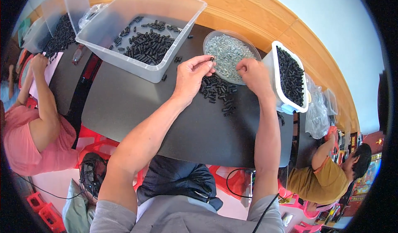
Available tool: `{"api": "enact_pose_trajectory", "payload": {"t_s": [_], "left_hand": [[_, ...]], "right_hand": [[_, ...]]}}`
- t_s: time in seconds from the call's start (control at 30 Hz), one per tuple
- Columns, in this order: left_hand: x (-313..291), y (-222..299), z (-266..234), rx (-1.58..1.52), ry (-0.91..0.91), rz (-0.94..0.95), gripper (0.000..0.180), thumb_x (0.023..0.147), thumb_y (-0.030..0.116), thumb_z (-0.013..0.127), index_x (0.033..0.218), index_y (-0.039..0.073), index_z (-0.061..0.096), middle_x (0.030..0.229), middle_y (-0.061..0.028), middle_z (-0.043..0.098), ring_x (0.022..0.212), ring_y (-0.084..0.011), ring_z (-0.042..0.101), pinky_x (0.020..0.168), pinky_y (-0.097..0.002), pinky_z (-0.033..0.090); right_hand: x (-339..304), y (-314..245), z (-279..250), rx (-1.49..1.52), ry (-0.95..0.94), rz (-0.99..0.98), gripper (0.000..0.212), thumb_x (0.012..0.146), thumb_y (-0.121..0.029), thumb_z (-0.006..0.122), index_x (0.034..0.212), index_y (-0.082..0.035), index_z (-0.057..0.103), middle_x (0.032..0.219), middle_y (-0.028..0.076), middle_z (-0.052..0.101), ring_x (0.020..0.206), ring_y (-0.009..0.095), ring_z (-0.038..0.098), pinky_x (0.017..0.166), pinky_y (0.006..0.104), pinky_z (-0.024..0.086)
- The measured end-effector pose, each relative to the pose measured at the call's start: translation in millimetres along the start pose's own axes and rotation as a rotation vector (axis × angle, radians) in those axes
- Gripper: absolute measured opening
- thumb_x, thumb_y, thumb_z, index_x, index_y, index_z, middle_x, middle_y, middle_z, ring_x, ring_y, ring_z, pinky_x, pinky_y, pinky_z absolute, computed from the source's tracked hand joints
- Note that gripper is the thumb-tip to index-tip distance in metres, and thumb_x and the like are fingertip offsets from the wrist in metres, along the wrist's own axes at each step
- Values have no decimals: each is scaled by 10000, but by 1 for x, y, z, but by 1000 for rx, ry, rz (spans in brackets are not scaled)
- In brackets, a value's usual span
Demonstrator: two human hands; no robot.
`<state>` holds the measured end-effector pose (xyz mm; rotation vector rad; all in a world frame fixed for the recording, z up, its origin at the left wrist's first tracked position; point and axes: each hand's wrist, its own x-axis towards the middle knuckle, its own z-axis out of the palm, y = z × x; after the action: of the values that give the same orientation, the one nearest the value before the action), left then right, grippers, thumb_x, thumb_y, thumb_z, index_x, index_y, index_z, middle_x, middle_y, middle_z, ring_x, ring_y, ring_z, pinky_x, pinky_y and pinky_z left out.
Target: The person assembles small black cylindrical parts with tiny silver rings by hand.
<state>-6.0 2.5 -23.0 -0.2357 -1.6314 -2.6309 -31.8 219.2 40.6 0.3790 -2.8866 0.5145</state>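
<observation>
My left hand [191, 76] is closed in a pinch, with a small black plastic piece [212, 59] between thumb and forefinger. It is just left of a round clear bowl [205, 46] full of small silvery metal parts [226, 52] that look like screws. At the bowl's right side my right hand [256, 76] has its fingertips pressed together over the metal parts. Whatever it may hold is too small or hidden to name. Between my hands, on the dark table [199, 129], lies a loose pile of small black plastic pieces [217, 90].
A large clear tub [157, 73] with black pieces stands back left. On the right is a white container [277, 77] filled with black pieces, with clear plastic bags [317, 112] beyond. People sit at left, in a pink top [39, 137], and right, in a brown top [321, 181].
</observation>
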Motion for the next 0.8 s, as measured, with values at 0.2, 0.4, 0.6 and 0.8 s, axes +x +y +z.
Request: {"api": "enact_pose_trajectory", "payload": {"t_s": [0.2,0.4,0.6,0.8], "left_hand": [[1,1,-3,48,14,6,290,974,113,651,1222,-38,655,1056,-113,724,895,-146,675,782,-278,543],[-1,3,0,64,7,17,289,962,101,659,1219,-32,662,1040,-114,729,878,-140,674,766,-275,540],[0,3,-1,58,9,32,288,956,99,666,1213,-30,666,1040,-118,732,874,-139,676,761,-276,539],[0,4,1,76,4,27,283,956,103,667,1207,-29,668,1034,-111,734,874,-138,675,761,-274,536]], "right_hand": [[2,-5,5,86,-100,15,165,789,-43,676,937,-44,748,889,180,731,886,344,714,819,450,552],[3,-4,22,79,-30,-8,147,780,-77,722,919,-36,749,860,160,733,864,325,717,802,427,557],[6,4,18,275,-7,57,109,802,-75,728,882,-3,746,789,109,716,717,193,681,682,339,530],[10,18,20,431,-44,99,118,834,-106,723,895,-8,744,803,114,742,713,187,704,677,319,539]]}}
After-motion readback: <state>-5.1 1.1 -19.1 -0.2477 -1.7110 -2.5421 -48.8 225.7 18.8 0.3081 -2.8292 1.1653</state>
